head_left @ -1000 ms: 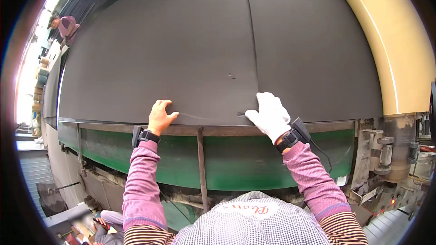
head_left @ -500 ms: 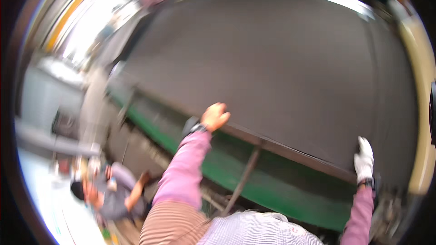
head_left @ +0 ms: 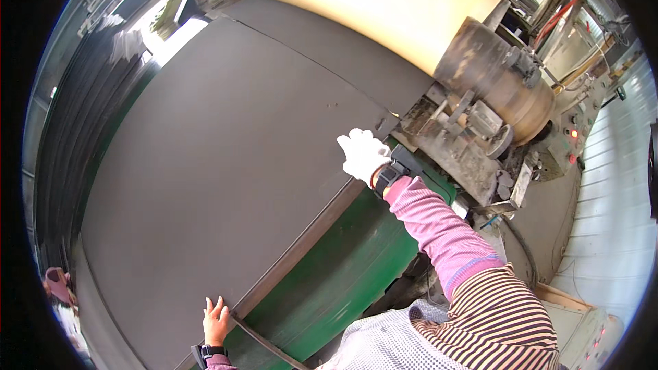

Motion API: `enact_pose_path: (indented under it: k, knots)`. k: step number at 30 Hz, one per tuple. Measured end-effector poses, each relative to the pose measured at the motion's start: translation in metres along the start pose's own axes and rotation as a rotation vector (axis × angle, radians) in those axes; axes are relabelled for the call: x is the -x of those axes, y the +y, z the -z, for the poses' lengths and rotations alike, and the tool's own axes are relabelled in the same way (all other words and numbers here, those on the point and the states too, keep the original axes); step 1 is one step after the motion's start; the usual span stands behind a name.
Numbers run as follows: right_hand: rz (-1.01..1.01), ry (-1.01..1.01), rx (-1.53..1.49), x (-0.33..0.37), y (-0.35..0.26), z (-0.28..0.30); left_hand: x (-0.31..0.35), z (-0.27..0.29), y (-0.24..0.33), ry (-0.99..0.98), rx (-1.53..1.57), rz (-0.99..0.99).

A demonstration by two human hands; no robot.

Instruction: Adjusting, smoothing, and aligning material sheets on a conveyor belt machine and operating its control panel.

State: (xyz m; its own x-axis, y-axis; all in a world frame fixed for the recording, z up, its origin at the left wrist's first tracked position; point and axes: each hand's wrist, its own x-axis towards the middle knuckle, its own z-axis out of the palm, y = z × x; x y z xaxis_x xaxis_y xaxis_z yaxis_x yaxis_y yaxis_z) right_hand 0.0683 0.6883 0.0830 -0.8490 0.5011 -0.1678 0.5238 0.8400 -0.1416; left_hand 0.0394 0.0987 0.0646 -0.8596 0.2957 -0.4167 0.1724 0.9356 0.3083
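A wide dark grey rubber-like sheet (head_left: 226,151) lies across a green-sided table (head_left: 329,260) in front of me. My left hand (head_left: 215,322) is bare and rests at the sheet's near edge, low in the picture, its fingers spread. Farther to the right, my right hand (head_left: 363,156) wears a white glove and lies on the sheet close to its near edge, fingers stretched out and slightly apart. Neither hand holds anything that I can see. Beyond the right hand, a dark seam or cut line (head_left: 301,58) crosses the sheet.
A large yellowish roll or sheet (head_left: 370,0) spans the far end. Beside it stands a worn metal drum (head_left: 493,75) with a bracket, and a control panel (head_left: 572,140) with lit red lamps. Stacked dark sheets (head_left: 89,109) line the left. A person (head_left: 58,284) is at the far left.
My view has swung to the right, bringing the drum and yellow roll into sight. Both hands stay at the sheet's edge; the gloved one now lies near the drum end.
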Motion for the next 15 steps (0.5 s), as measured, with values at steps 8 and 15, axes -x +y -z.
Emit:
enact_pose_path:
  k: [8,15]
  knots:
    - [0.248,0.33,-0.303,0.039,0.018,0.045,-0.031,0.003,0.141,-0.052,-0.156,-0.063]
    - [0.59,-0.297,-0.913,0.201,-0.043,0.042,-0.056,-0.022,0.192,-0.038,0.383,-0.178]
